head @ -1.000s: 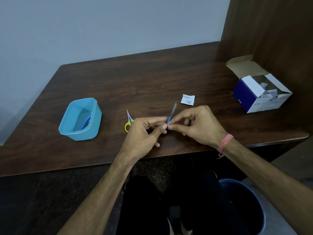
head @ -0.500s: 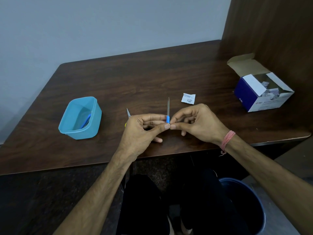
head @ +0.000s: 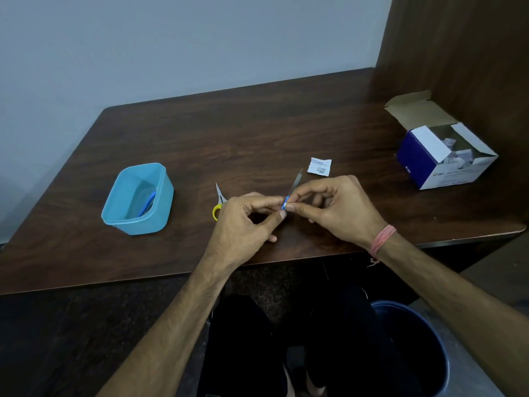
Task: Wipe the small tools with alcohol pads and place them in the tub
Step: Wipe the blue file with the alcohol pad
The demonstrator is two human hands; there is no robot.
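dark wooden table [head: 257, 133]: tub [head: 137, 199], scissors [head: 219, 202], wrapper [head: 320, 166], box [head: 440, 156]

A thin metal file [head: 294, 181] with a blue end tilts up from the fingers. Yellow-handled scissors [head: 219, 200] lie near the blue tub [head: 160, 207], which holds a blue tool [head: 148, 202].

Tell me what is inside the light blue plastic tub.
Inside the light blue plastic tub, a blue-handled tool leans against the right wall. Its lower end is hidden by the tub's near wall, so its type is unclear.
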